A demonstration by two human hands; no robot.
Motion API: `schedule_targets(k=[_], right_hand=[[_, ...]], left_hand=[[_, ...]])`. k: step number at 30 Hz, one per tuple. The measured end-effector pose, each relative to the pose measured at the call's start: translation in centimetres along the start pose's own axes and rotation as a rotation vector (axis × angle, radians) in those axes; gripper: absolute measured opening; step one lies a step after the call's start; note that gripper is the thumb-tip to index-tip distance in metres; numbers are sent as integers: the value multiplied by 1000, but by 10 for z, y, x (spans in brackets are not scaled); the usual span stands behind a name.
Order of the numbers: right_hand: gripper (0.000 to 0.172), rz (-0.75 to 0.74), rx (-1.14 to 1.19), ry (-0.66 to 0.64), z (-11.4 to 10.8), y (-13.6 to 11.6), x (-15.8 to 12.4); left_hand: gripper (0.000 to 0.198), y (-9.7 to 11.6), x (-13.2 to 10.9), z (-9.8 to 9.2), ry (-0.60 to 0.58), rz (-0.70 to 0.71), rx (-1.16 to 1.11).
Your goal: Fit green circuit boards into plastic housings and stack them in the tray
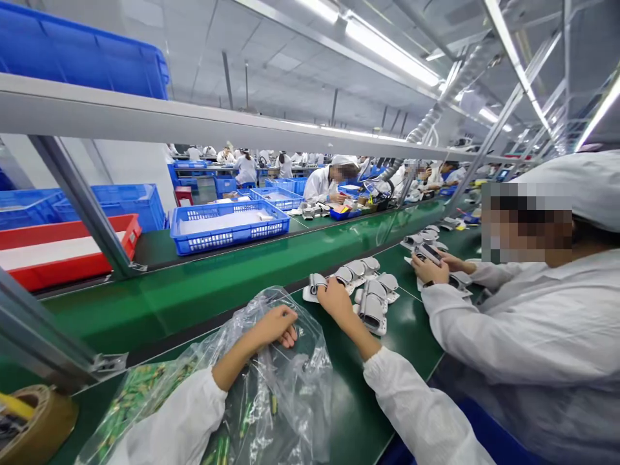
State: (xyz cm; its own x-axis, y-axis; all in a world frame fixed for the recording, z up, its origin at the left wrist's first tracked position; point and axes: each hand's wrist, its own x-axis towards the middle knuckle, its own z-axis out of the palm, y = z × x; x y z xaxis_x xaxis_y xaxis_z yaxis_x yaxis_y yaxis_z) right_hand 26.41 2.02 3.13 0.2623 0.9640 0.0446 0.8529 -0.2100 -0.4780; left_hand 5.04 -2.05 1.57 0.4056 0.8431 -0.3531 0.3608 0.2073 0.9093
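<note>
My left hand (274, 325) rests with curled fingers on a clear plastic bag (271, 394) that holds green circuit boards (133, 387). My right hand (334, 298) reaches forward and closes on a small white and grey plastic part (316, 283) at the near edge of a cluster of like parts (371, 290) on the green bench (411, 329). Both of my sleeves are white.
A co-worker in white (527, 336) sits at my right, both hands on a part (429, 253). A green conveyor belt (242, 271) runs past. A blue crate (227, 226) and a red crate (62, 248) sit beyond it. A tape roll (41, 423) lies at bottom left. A metal frame post (82, 200) slants in front.
</note>
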Motion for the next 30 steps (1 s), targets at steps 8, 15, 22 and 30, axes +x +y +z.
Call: schedule_targets(k=[8, 15, 22, 30], right_hand=[[51, -540, 326, 28, 32, -40, -17], [33, -327, 1180, -222, 58, -25, -24], [49, 153, 1561, -661, 54, 2, -3], [48, -55, 1351, -669, 62, 5, -14]], left_hand=[[57, 1, 13, -46, 76, 125, -838], [30, -5, 34, -47, 337, 131, -1080], [42, -9, 34, -37, 297, 165, -1177], [47, -11, 32, -35, 278, 174, -1189]])
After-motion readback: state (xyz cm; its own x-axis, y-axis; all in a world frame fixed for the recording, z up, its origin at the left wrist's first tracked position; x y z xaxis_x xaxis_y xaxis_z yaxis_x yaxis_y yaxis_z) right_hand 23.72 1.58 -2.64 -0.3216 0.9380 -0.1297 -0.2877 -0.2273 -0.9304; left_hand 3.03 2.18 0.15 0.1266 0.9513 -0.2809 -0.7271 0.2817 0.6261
